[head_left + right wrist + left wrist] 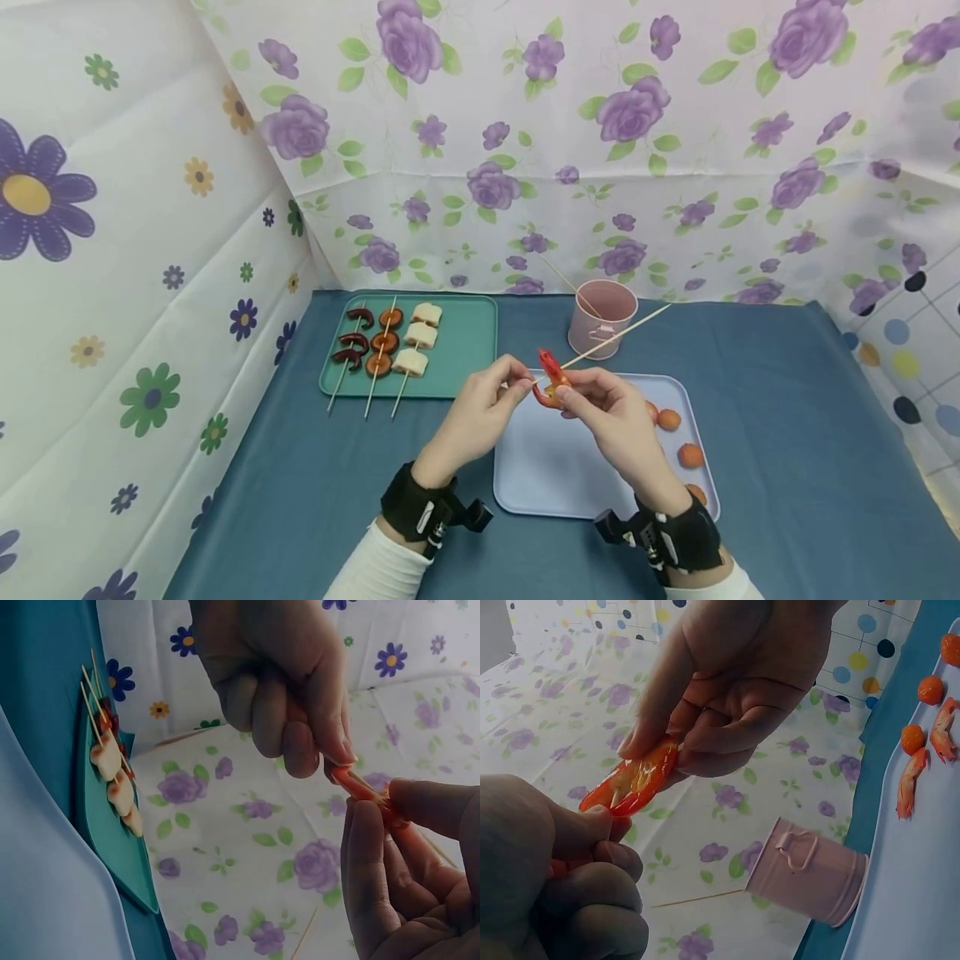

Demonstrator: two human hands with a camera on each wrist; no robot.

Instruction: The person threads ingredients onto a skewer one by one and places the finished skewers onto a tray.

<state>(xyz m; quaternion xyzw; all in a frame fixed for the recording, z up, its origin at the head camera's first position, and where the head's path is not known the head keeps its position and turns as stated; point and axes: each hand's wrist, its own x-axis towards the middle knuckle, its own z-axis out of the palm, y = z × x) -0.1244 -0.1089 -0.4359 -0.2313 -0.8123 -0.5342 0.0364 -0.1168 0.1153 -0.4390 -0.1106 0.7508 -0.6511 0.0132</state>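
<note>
- Shrimp (551, 368) above the blue tray (555, 471): left hand (476, 410) pinches one end, right hand (621, 417) grips its body between thumb and fingers.
- Threading seems underway; next likely calls for sliding it along the skewer (630, 329).

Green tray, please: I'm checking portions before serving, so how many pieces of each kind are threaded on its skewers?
Dark red curved pieces: 3
Round brown slices: 3
White pieces: 3
Total: 9
</note>
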